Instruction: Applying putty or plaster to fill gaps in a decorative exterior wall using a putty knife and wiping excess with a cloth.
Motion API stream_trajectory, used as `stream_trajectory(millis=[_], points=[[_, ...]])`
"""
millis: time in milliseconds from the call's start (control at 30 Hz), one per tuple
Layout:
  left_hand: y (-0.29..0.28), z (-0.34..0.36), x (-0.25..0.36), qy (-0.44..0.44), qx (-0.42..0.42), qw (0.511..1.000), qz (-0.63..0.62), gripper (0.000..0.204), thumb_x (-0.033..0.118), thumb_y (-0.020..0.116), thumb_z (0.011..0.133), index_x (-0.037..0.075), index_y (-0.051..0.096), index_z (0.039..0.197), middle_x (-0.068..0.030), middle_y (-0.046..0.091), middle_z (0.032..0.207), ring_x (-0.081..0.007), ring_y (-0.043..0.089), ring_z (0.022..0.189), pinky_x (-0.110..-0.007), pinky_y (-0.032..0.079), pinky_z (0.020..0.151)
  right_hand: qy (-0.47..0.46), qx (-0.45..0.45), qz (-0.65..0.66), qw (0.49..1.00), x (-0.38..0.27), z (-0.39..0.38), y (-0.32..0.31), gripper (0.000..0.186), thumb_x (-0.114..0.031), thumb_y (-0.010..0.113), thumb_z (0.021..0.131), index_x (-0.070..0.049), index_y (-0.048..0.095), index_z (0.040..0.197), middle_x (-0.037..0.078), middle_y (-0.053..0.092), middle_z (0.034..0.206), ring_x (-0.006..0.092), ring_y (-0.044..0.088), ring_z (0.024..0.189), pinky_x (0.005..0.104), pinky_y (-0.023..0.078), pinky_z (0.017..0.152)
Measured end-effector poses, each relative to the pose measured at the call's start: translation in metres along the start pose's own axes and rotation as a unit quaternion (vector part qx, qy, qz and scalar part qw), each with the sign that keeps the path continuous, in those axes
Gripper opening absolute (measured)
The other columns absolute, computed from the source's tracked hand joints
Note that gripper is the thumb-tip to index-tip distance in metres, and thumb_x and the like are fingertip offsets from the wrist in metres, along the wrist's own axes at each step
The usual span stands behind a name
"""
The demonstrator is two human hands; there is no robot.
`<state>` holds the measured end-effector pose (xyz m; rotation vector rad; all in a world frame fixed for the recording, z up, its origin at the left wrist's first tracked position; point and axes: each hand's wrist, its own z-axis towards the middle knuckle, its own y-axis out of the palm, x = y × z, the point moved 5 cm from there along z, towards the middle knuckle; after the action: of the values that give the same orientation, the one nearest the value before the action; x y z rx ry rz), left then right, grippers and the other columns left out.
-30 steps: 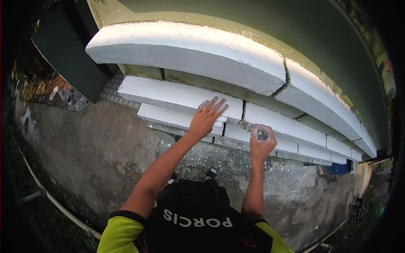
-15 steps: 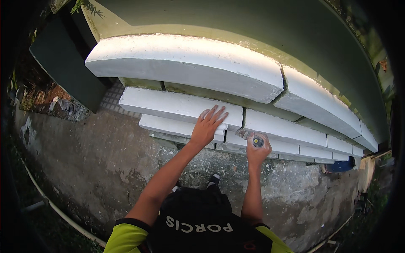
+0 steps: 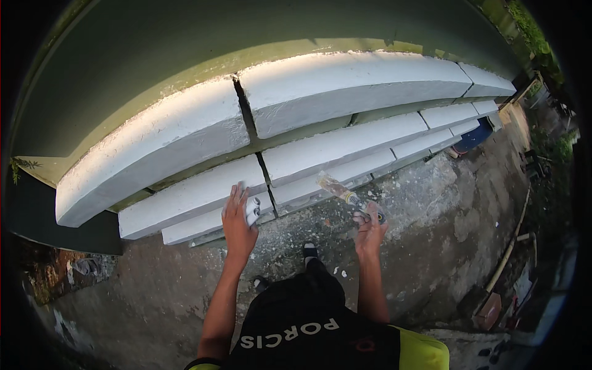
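Observation:
My left hand (image 3: pixel 238 223) is at the lower white ledge (image 3: pixel 203 226), left of a dark joint. Its fingers point up towards the ledge. A small white rolled piece (image 3: pixel 253 211) is gripped between thumb and fingers; its exact kind is unclear. My right hand (image 3: pixel 370 232) is off the ledges, above the ground. Its fingers wrap round the dark handle of a hand tool (image 3: pixel 336 187) with a pale, see-through-looking flat head and a yellowish band. Motion smears the head, which points up and left towards the lower ledge.
Stepped white ledges (image 3: pixel 357 83) run along a green wall (image 3: pixel 185 43), split by dark vertical gaps. Below lies stained concrete floor (image 3: pixel 431 246) with pale splatter. A dark blue container (image 3: pixel 473 138) stands at the far right end. A pipe (image 3: pixel 510 240) lies at the right.
My view has turned and shifted right along the ledges. My right hand has come away from the ledge face with the tool, now seen side-on. My left hand has slid lower, its fingers closer together.

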<state>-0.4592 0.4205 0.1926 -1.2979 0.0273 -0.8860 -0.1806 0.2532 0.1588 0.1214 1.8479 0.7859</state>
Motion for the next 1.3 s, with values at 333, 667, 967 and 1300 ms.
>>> stream_trajectory(millis=[333, 667, 967, 1300], points=[[0.100, -0.004, 0.066, -0.079, -0.003, 0.957, -0.278, 0.100, -0.013, 0.053, 0.077, 0.005, -0.007, 0.154, -0.0294, -0.001, 0.158, -0.0412, 0.008, 0.148, -0.040, 0.019, 0.117, 0.106, 0.063, 0.064, 0.990, -0.016, 0.033, -0.086, 0.021, -0.010, 0.064, 0.091, 0.002, 0.059, 0.108, 0.013, 0.067, 0.096, 0.0222, 0.069, 0.078, 0.0284, 0.059, 0.067], [0.115, 0.003, 0.061, -0.177, 0.108, 0.944, -0.257, 0.091, -0.015, 0.051, 0.073, 0.002, 0.011, 0.154, -0.0253, 0.028, 0.154, -0.0357, 0.029, 0.143, -0.036, 0.024, 0.115, 0.152, -0.005, 0.054, 0.987, -0.035, 0.107, -0.077, 0.018, -0.009, 0.063, 0.092, 0.001, 0.059, 0.106, 0.013, 0.067, 0.093, 0.0225, 0.069, 0.075, 0.0291, 0.059, 0.067], [0.185, -0.080, 0.051, -0.244, -0.090, 0.872, -0.415, 0.067, -0.011, 0.052, 0.073, 0.002, 0.044, 0.138, -0.0168, 0.060, 0.130, -0.0286, 0.058, 0.121, -0.037, 0.045, 0.100, -0.101, -0.037, -0.188, 0.976, -0.125, 0.166, -0.052, 0.017, -0.004, 0.072, 0.086, 0.003, 0.065, 0.101, 0.006, 0.067, 0.084, 0.0107, 0.062, 0.064, 0.0227, 0.053, 0.060], [0.232, -0.185, 0.148, -0.256, -0.042, 0.844, -0.470, 0.066, -0.011, 0.048, 0.074, -0.001, 0.041, 0.139, -0.0168, 0.059, 0.132, -0.0264, 0.056, 0.124, -0.035, 0.043, 0.102, -0.203, -0.020, -0.298, 0.932, -0.182, 0.220, -0.158, 0.033, -0.025, 0.062, 0.097, -0.007, 0.053, 0.071, -0.005, 0.047, 0.064, 0.0067, 0.041, 0.056, 0.0274, 0.036, 0.050]])
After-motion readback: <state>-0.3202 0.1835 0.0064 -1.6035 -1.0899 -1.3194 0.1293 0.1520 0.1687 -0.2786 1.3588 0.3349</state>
